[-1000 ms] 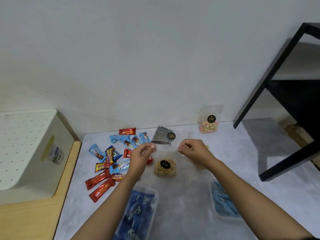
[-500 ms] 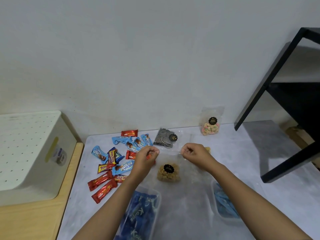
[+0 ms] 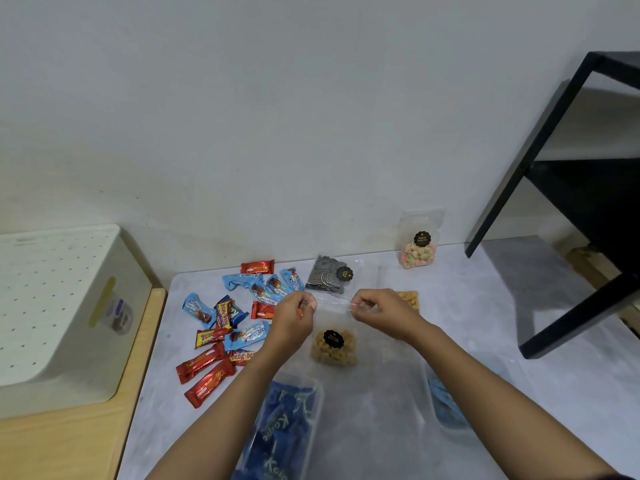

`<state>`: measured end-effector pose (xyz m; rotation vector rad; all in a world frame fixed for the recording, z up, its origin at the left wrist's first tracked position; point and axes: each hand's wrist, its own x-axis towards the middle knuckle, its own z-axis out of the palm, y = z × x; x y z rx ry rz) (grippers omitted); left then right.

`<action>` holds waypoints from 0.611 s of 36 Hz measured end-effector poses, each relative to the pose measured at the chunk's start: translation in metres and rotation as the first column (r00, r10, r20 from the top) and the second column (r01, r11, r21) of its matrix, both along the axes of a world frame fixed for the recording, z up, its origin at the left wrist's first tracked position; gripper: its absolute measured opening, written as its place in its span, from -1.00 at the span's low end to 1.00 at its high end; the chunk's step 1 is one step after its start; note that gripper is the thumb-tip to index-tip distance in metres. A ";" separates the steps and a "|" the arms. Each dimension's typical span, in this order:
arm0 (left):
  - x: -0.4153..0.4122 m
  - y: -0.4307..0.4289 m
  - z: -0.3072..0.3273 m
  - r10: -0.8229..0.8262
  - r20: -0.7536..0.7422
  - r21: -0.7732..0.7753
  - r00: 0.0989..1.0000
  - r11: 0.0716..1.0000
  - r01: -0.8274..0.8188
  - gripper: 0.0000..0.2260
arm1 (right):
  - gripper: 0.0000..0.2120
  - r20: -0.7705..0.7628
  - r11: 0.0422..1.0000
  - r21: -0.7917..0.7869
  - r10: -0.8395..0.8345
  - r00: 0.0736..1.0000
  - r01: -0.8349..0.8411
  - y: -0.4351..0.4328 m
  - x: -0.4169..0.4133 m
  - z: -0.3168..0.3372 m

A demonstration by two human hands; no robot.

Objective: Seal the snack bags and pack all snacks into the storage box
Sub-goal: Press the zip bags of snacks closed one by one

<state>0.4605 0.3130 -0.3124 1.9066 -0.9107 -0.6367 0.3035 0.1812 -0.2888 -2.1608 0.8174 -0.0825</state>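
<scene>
Item in hand: pouch of golden snack pieces, clear, black round label, standing on the grey table. Left hand and right hand each pinch its top strip between thumb and curled fingers, left at the pouch's ten o'clock corner and right at its two o'clock corner, with the strip drawn flat between them. Step, as I judge it: closing the zip. To do it well I would keep the strip taut and level, press from one corner across to the other without skipping, and let the air out before the last stretch; the film is thin and will buckle if the hands drift together. Unpacked stock: pouch of dark swirl discs at twelve o'clock, pouch of pastel puffs upright against the wall at one o'clock, and loose wrapped bars at nine o'clock. Receptacles: clear tub with blue packets at six o'clock, second clear tub at four o'clock, white perforated box far off at nine o'clock; I cannot tell which is meant for storage.
</scene>
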 end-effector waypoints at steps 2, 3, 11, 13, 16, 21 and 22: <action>0.000 0.001 0.001 -0.011 -0.007 -0.006 1.000 1.000 0.011 -0.90 | -0.91 0.011 1.000 -0.005 0.017 1.000 -0.017 0.001 0.001 0.001; 0.001 0.002 0.001 -0.016 -0.012 -0.006 1.000 1.000 0.016 -0.90 | -0.91 0.022 1.000 -0.006 0.023 0.999 -0.023 0.001 0.001 0.000; 0.001 0.004 0.003 -0.021 -0.027 -0.015 0.999 1.000 0.021 -0.89 | -0.94 0.026 1.000 0.006 -0.018 0.999 0.018 0.003 0.005 0.004; 0.000 0.005 0.004 -0.033 -0.019 -0.005 0.999 0.999 0.033 -0.89 | -0.95 0.037 1.000 0.010 -0.026 0.999 0.025 0.005 0.007 0.002; 0.000 0.005 0.004 -0.030 -0.027 -0.004 0.999 1.000 0.030 -0.89 | -0.93 0.047 1.000 -0.015 -0.026 0.999 0.027 0.007 0.009 0.001; 0.002 0.007 0.005 -0.025 -0.045 -0.008 0.999 1.000 0.025 -0.88 | -0.94 0.011 0.999 -0.021 -0.042 0.999 0.042 0.009 0.013 0.002; 0.002 0.006 0.005 -0.026 -0.047 -0.010 0.999 1.000 0.025 -0.88 | -0.94 0.012 0.999 -0.011 -0.046 0.999 0.046 0.009 0.013 0.001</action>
